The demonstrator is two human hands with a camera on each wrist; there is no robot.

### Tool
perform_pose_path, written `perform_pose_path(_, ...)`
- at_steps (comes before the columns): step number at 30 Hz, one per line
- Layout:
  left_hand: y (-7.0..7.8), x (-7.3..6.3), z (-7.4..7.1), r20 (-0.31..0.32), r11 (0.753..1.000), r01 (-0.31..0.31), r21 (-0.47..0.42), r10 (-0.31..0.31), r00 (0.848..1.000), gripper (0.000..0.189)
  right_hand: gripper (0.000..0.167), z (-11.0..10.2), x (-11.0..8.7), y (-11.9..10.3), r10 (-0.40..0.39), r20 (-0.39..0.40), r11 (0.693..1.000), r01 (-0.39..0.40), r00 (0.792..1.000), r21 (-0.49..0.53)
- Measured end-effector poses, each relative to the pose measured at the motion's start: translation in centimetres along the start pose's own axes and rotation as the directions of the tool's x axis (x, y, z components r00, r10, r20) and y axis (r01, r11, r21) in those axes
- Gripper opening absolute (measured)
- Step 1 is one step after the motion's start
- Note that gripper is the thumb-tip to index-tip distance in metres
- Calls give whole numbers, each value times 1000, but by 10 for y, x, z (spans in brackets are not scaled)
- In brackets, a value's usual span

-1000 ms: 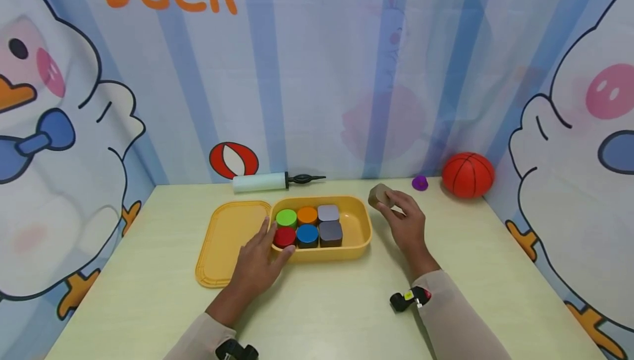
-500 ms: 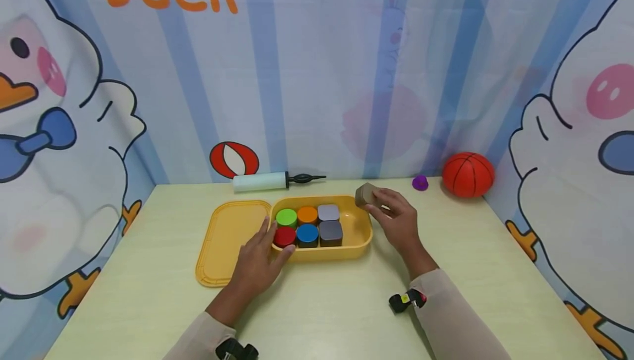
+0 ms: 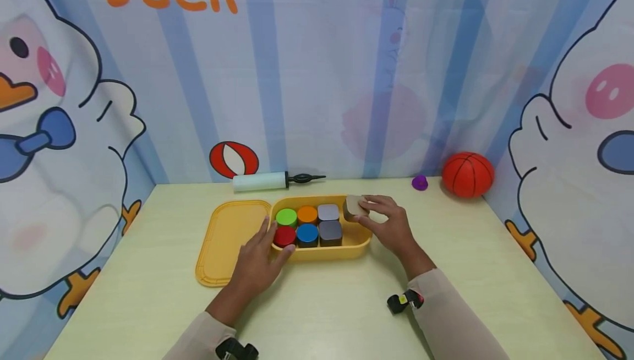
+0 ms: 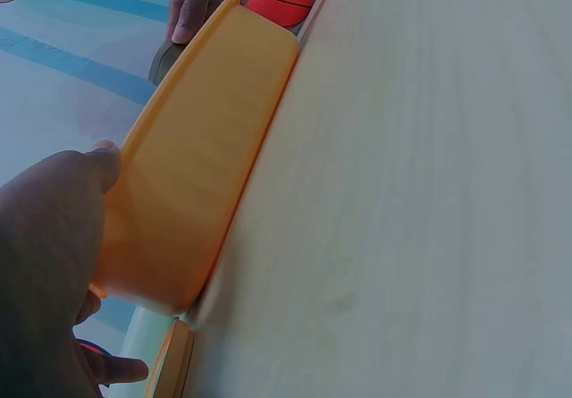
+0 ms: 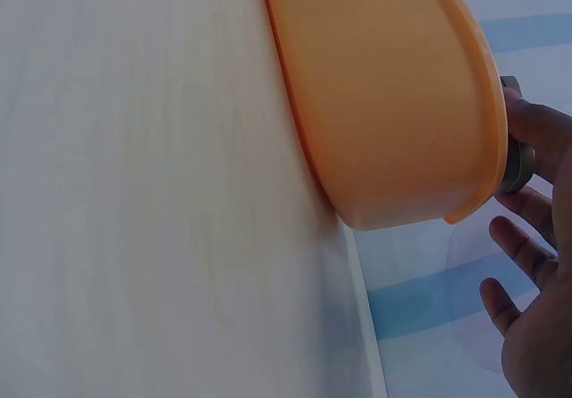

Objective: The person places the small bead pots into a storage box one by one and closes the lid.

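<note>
In the head view my right hand [image 3: 391,227] pinches a grey-brown block [image 3: 354,207] with rounded corners, low over the right end of a yellow plastic box [image 3: 317,255]. The right wrist view shows the block's dark edge [image 5: 517,161] beside the box rim. My left hand [image 3: 258,263] rests at the box's left front corner, fingers extended along the left end and thumb [image 4: 107,161] on the front rim. Inside stand round pieces in green [image 3: 286,218], orange [image 3: 307,215], red [image 3: 284,236] and blue [image 3: 307,234], plus two grey squarish ones [image 3: 331,233].
A flat yellow lid [image 3: 223,250] lies left of the box, partly behind the left hand. Along the back edge lie a pale hand pump [image 3: 262,182], a small purple piece [image 3: 420,183] and a red ball [image 3: 468,175]. A printed curtain [image 3: 317,74] hangs behind the table.
My right hand has carried the grey-brown block leftward and down, from beyond the box's right end to over its inside. The left hand and the box have stayed put.
</note>
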State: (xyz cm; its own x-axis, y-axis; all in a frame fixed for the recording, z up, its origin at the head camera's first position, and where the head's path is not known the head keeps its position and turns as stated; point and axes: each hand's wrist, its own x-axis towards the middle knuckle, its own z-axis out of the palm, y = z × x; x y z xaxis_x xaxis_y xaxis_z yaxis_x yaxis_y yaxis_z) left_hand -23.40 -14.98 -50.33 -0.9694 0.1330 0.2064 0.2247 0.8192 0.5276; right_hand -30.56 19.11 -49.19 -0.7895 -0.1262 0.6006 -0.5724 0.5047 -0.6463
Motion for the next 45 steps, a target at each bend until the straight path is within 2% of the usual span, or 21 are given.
perform_pose_path(4,0,2,1,17,1000,9,-2,-9,1000,87,45,-3,1,0,-10,1,1000,10,1000,-4)
perform_pose_path(9,0,4,0,3,1000,7,-5,-7,1000,86,43,-4,8,0,-14,51,1000,15,999,-24)
perform_pose_path(17,-3,4,0,1,1000,0,-4,0,1000,86,42,0,14,0,42,136,996,-31,990,-81)
perform_pose_path(34,0,2,0,7,1000,3,2,-3,1000,86,41,-1,15,1,135,192,983,-106,972,-152)
perform_pose_path(40,1,2,-1,6,1000,1,-6,-1,1000,86,40,-1,15,-1,125,206,980,-89,971,-178)
perform_pose_path(45,1,1,0,-2,1000,-5,-1,5,1000,86,38,1,17,-4,126,232,964,-64,964,-260)
